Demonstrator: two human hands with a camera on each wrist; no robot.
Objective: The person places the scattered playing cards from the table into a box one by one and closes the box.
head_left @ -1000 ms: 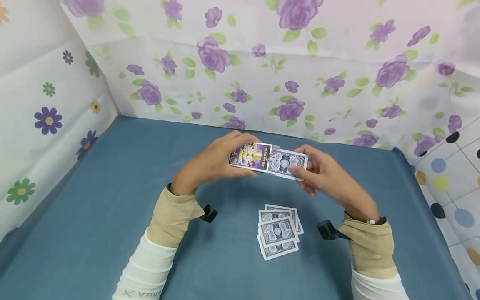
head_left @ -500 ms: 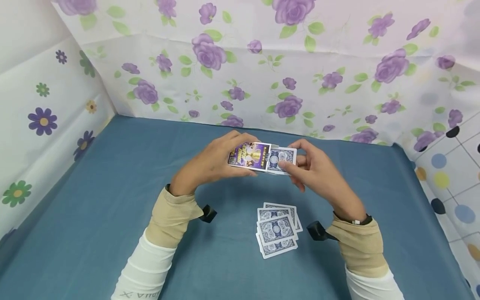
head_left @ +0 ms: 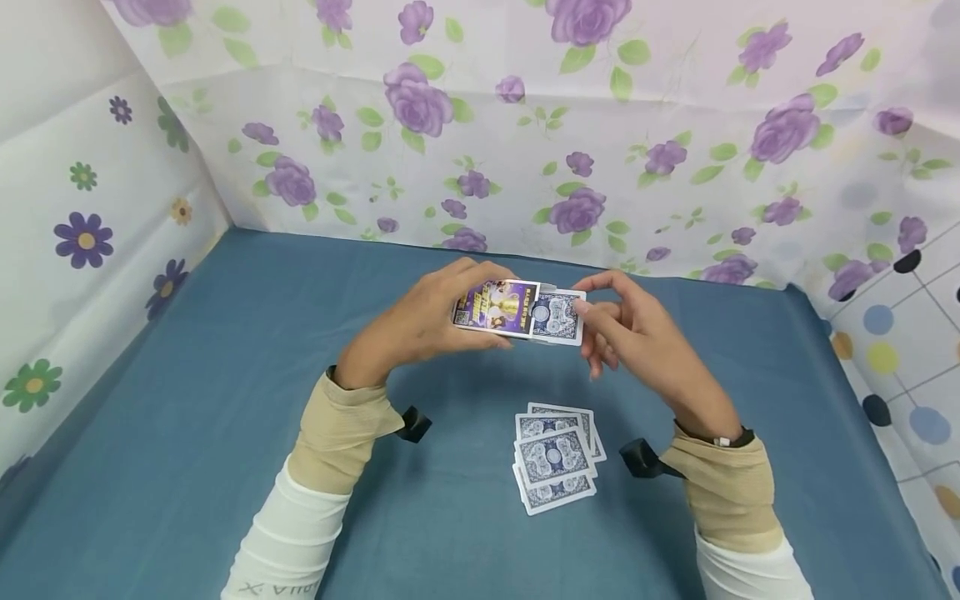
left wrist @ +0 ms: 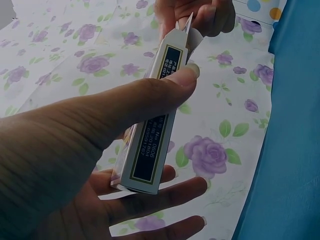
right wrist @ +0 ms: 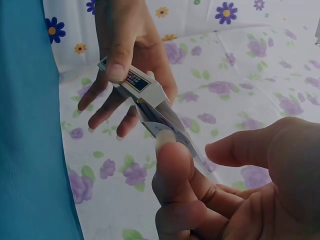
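My left hand (head_left: 431,321) grips a purple-fronted playing card box (head_left: 498,307), with its thumb along the narrow printed side in the left wrist view. Blue-backed playing cards (head_left: 557,318) stick out of the box's open right end, between raised white flaps. My right hand (head_left: 637,342) holds the outer end of these cards, thumb right at their edge and index finger at the far corner. In the right wrist view the bent index finger (right wrist: 172,155) touches the flap end, and the other fingers are curled below. Box and cards are held up above the table.
Several blue-backed cards (head_left: 555,458) lie face down in a loose overlapping pile on the blue tablecloth (head_left: 465,533), nearer than the hands. Flower-patterned sheeting (head_left: 420,100) stands behind the table and along its left; a dotted sheet (head_left: 885,358) borders the right.
My right hand has moved left and the cards now stick out less from the box. Its thumb has shifted from the card's face to its outer edge. My left hand keeps its grip.
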